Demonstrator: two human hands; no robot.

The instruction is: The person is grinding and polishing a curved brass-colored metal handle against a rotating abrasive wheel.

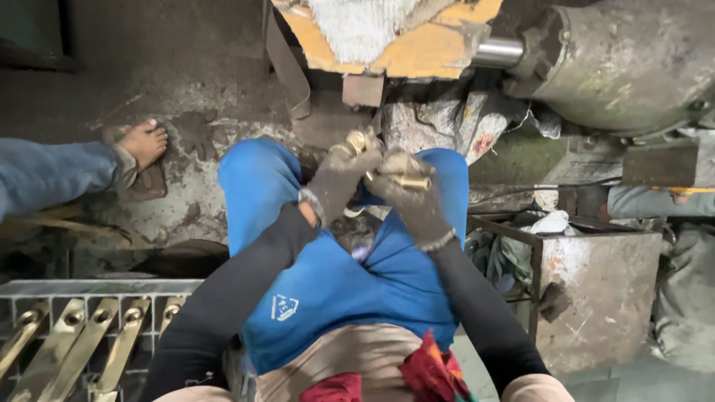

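Observation:
I look down on my blue-trousered lap (328,275). Both my hands wear dirty grey gloves and meet above my knees. My left hand (337,179) grips a brass piece with a round end (356,141). My right hand (414,195) holds a short brass rod (408,181) that points left toward the other piece. The two brass parts are close together; whether they touch is hidden by the gloves. Black sleeves cover both forearms.
A wire rack (89,286) at lower left carries several long brass handles (71,339). Another person's jeans leg and bare foot (141,143) rest on the grimy floor at left. Ahead stands an orange-edged machine (417,45) with a large grey cylinder (633,67). A rusty metal box (596,290) stands at right.

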